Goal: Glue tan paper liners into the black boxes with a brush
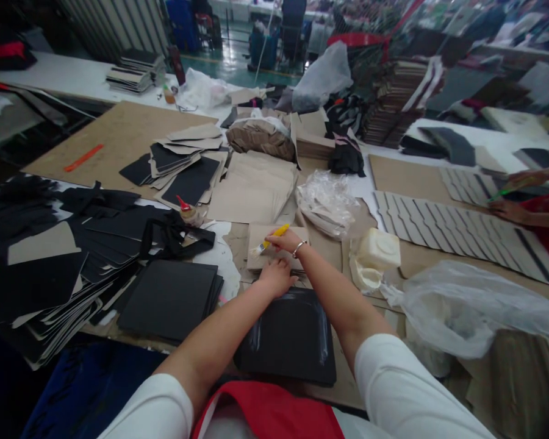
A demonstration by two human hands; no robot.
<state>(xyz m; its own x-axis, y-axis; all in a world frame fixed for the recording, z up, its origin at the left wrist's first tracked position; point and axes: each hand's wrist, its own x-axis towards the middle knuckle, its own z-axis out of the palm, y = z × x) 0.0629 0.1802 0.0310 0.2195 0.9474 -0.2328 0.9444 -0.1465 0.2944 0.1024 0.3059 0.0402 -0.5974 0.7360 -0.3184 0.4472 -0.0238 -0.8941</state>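
Your right hand has its grip closed around the yellow handle of a brush, its pale bristles down on a tan, flat rectangular board. Your left hand lies palm down with nothing visible in its grip, fingers at the board's near edge. Just below, toward you, sits a smooth black panel with rounded corners and whitish streaks. To the right stand a boxy cream plastic container and a crinkled clear bag.
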